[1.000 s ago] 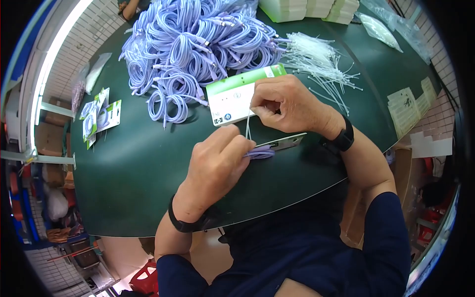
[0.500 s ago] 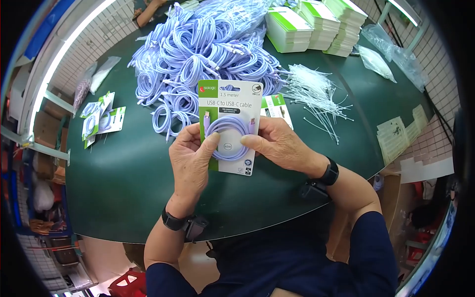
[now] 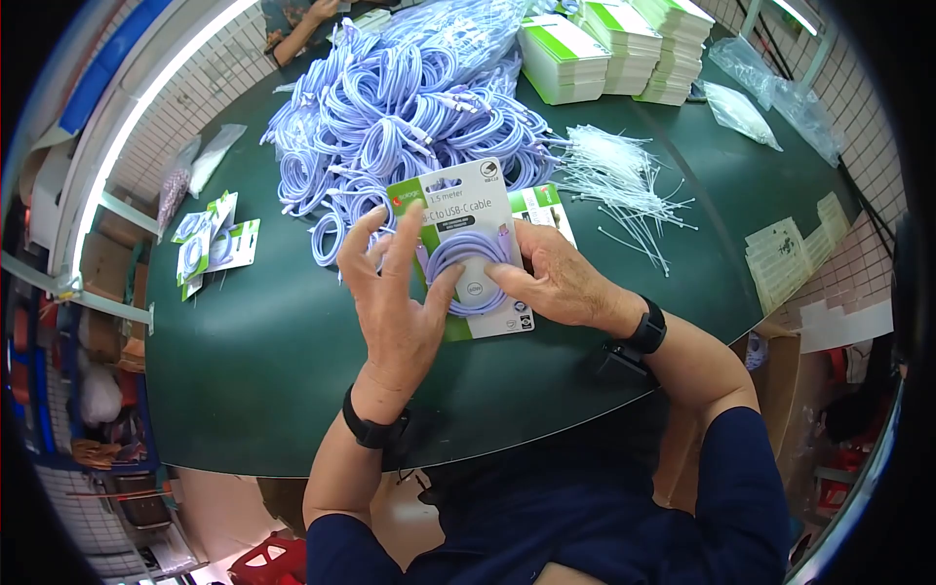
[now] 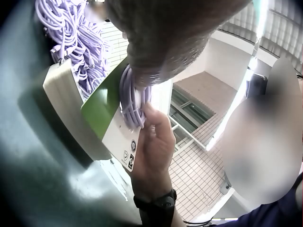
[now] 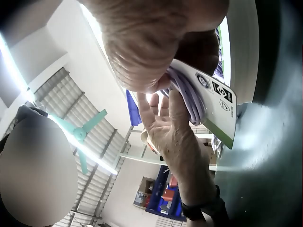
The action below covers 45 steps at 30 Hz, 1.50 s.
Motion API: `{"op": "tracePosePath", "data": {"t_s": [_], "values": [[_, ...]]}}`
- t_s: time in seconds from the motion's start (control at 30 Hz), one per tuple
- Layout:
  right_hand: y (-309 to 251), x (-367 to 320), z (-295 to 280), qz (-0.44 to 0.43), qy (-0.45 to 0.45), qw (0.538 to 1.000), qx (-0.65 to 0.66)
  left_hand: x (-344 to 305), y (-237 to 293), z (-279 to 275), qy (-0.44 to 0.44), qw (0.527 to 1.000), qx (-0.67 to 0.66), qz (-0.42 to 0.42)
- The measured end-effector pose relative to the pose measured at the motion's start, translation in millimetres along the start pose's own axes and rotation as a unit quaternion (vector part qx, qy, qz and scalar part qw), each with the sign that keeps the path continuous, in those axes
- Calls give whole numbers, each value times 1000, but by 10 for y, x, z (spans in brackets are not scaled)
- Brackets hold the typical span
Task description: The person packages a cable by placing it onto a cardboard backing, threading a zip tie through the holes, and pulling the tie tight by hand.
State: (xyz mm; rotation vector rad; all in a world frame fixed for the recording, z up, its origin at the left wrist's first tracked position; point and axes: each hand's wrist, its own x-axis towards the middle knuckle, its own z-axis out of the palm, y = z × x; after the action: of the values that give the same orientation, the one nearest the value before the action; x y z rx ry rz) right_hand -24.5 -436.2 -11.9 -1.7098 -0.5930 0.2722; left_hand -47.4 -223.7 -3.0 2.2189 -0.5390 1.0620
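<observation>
A white-and-green packaging card [image 3: 480, 216] labelled as a USB-C to USB-C cable is held up over the table, slightly tilted. On its front lies a coiled purple cable [image 3: 470, 242], with a plug near each side. My right hand [image 3: 573, 283] grips the card's right edge, thumb on the coil and fingers behind. At the coil's lower left rests the thumb of my left hand [image 3: 395, 312]; its other fingers are spread and raised off the card. The right wrist view shows that left thumb [image 5: 177, 109] against the cable loops [image 5: 189, 97].
A big heap of coiled purple cables [image 3: 380, 107] lies behind the card. White cable ties [image 3: 624, 175] and stacks of cards [image 3: 565, 63] are at the back right. Another card [image 3: 548, 210] sits behind my right hand. Carded cables [image 3: 210, 239] lie at the left.
The card has come up from edge-on and low to face the camera, and now tilts. White tie strands between my hands are gone from view. My left fingers have come off the card and spread.
</observation>
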Motion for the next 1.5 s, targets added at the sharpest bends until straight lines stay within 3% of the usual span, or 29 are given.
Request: {"op": "tracePosePath", "data": {"t_s": [0.03,0.13,0.17,0.3,0.4,0.7,0.87,0.97,1.1,1.23,1.37,1.5], "values": [[1,-7,-7,-24,-6,999,-25,37,-9,-8,-4,1000,1,4],[12,-41,27,-31,16,999,7,119,-53,-50,-118,980,47,151],[16,-47,31,-35,26,999,20,129,-47,-44,-123,979,47,154],[-31,-85,-13,-58,16,997,40,115,-4,37,-132,978,40,155],[-16,-115,5,-66,27,995,66,100,36,94,-72,982,38,169],[37,-164,10,-108,52,988,93,115,162,182,-44,982,39,178],[14,-180,4,-146,69,984,72,122,254,155,-7,991,-5,134],[-7,-191,15,-127,65,972,185,58,336,109,0,991,-21,132],[0,-175,86,-146,70,960,231,12,429,72,-6,988,-33,150],[-13,-183,10,-152,75,972,162,61,521,48,-47,990,-33,127],[55,-105,7,-181,80,961,194,92,581,49,-78,989,-17,123],[84,-80,-30,-150,73,968,188,84,539,104,-100,985,15,137]]}}
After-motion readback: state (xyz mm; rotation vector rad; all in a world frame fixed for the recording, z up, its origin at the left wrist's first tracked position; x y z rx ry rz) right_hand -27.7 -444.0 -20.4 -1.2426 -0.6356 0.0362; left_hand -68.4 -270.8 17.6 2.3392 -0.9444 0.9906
